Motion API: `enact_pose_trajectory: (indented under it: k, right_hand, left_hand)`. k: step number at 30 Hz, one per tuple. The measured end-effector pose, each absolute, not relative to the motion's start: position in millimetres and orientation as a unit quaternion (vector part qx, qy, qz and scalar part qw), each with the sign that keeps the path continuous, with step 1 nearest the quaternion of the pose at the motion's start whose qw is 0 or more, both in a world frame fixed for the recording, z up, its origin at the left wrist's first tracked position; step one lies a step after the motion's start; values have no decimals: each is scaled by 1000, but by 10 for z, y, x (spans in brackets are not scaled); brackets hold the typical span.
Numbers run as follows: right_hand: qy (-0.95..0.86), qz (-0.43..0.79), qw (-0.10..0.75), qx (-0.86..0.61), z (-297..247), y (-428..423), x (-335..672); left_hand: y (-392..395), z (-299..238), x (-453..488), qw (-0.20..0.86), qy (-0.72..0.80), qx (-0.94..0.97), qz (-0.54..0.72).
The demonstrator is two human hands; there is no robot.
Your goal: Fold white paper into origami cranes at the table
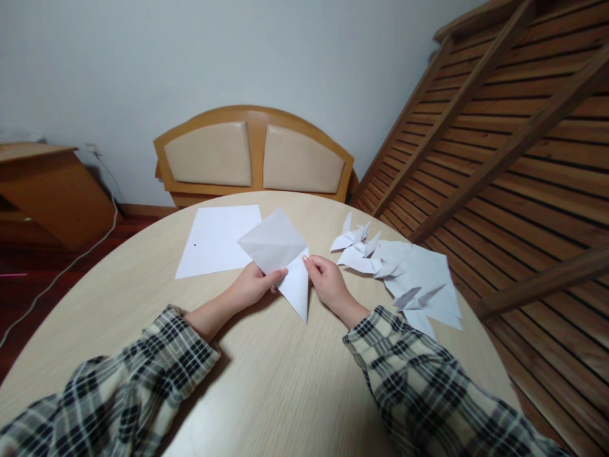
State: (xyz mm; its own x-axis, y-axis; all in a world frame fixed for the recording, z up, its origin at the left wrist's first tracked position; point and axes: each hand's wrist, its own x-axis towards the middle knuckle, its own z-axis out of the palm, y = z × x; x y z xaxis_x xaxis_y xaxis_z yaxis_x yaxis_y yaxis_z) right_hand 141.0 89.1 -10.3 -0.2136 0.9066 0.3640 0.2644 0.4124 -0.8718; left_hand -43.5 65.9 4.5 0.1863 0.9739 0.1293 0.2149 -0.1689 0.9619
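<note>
A partly folded sheet of white paper [273, 238] is held up between my two hands above the table. Its upper part is a diamond with a crease across it, and a narrow triangular flap points down toward me. My left hand [257, 282] grips the lower left edge, thumb on top and fingers underneath. At the right corner, my right hand [328, 282] pinches the paper between thumb and fingers. To the right stand several folded paper cranes [359, 254], with another crane [416, 304] nearer to me.
A stack of white paper [219, 238] lies at the back left of the round wooden table [257, 381]. More white sheets [428, 266] lie under the cranes at right. Behind the table stands a padded headboard [259, 152]; a slatted wooden frame [514, 146] leans at right.
</note>
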Motion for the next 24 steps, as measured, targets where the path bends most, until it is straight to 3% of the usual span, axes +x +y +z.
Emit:
enact_pose_trajectory:
  k: [12,24]
  right_hand:
    - [-710,426,409,-384,-91,898,1414]
    - [-712,399,412,-406,-69,903,1418]
  left_hand:
    - [695,-21,-454,441,493,599,451]
    - [655,39,-426,448,497,603,434]
